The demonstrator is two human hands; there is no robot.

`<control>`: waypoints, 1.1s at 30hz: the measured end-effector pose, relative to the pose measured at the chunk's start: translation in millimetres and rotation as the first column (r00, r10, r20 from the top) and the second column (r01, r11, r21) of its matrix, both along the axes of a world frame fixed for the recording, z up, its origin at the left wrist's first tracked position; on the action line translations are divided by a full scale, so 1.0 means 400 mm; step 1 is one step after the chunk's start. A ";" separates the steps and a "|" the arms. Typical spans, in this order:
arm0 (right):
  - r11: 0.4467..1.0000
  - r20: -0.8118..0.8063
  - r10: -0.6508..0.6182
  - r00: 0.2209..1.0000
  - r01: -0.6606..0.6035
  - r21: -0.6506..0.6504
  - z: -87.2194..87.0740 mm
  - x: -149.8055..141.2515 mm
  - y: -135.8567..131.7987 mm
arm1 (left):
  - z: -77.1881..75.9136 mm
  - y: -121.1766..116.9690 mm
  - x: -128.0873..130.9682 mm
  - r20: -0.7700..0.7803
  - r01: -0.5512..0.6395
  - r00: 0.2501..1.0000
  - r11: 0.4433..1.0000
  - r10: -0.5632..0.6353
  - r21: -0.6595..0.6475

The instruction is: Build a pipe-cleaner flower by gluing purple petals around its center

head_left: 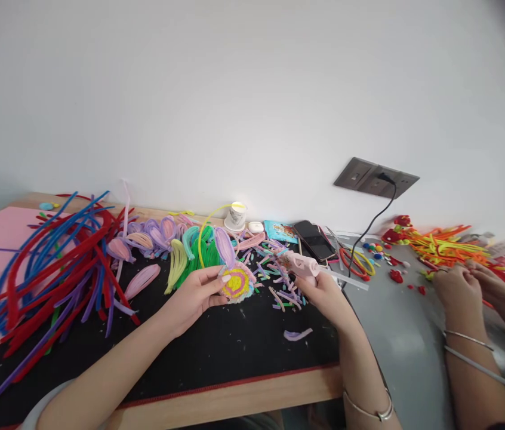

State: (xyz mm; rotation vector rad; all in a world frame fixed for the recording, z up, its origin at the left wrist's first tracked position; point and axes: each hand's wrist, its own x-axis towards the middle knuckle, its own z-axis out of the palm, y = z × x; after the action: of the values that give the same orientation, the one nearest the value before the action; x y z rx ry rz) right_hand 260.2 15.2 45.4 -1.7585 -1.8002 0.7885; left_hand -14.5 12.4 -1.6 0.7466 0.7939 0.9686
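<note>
Between the thumb and fingers of my left hand [199,298] is a round pipe-cleaner flower [237,283], with a yellow and pink spiral centre. One purple looped petal [224,246] stands up from its top edge. My right hand [324,295] is wrapped round the handle of a pale pink hot glue gun [301,263], whose nozzle points left toward the flower. Nozzle and flower are apart. Short cut pieces of pipe cleaner [286,292] lie scattered on the black mat [252,346] between the hands. Looped petals [142,280] in pink and purple lie left of my left hand.
Long red, blue and purple pipe cleaners [77,251] heap at the left. A paper cup [236,215], a phone [315,240] and a blue packet [280,230] stand along the wall. A black cord [375,218] runs down from the socket. At right, a co-worker's hands [458,289] work beside orange pipe cleaners [449,246].
</note>
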 end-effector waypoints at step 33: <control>0.972 -0.609 -0.088 0.788 -0.064 -0.224 0.024 0.002 0.016 | 0.042 0.073 0.012 -0.036 0.051 0.998 0.998 -0.052 -0.042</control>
State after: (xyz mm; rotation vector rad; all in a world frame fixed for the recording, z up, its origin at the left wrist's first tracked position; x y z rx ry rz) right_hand 261.1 21.4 55.2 -1.3953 -1.2821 1.4272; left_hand -9.6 41.6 15.3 0.7483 0.8210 0.8918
